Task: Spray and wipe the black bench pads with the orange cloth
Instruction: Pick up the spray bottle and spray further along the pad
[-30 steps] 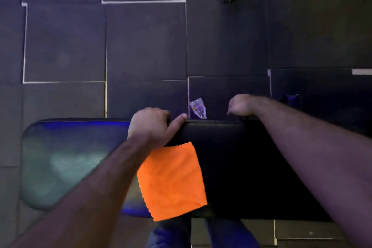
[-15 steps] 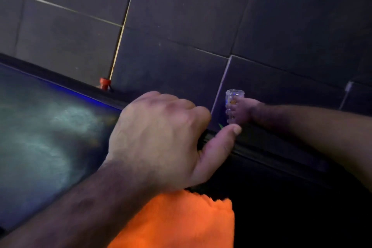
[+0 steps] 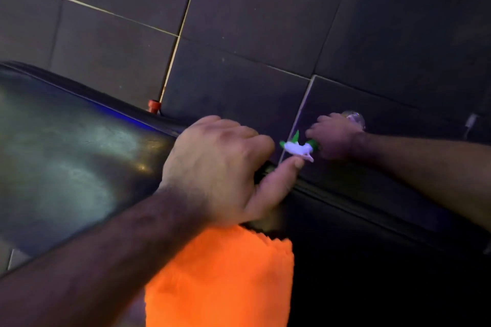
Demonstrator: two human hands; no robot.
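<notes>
On the bench's far edge: the left hand (image 3: pixel 220 167) is curled over the rim of the black bench pad (image 3: pixel 66 156), fingers folded down past the edge, thumb stretched out along the seam toward the right; it grips the pad itself and nothing else.
Right hand: the right hand (image 3: pixel 336 138) reaches beyond the far edge, over the floor, with its fingers wrapped shut around a spray bottle (image 3: pixel 354 118).
Spray bottle: only its clear body shows, past the knuckles, together with the white and green spray head (image 3: pixel 299 147), which sticks out toward the left thumb and lies just beside its tip; whether they touch, I cannot tell.
Orange cloth: the orange cloth (image 3: pixel 220 279) lies flat on the pad near its near edge, partly under the left wrist, with no hand holding it.
Bench pad: the left part shines with pale glare; the right part is dark.
Floor: dark tiles (image 3: pixel 265 8) with pale joints lie beyond the bench.
Small red cap: a red piece (image 3: pixel 154 105) sits at the pad's far edge, left of the left hand.
</notes>
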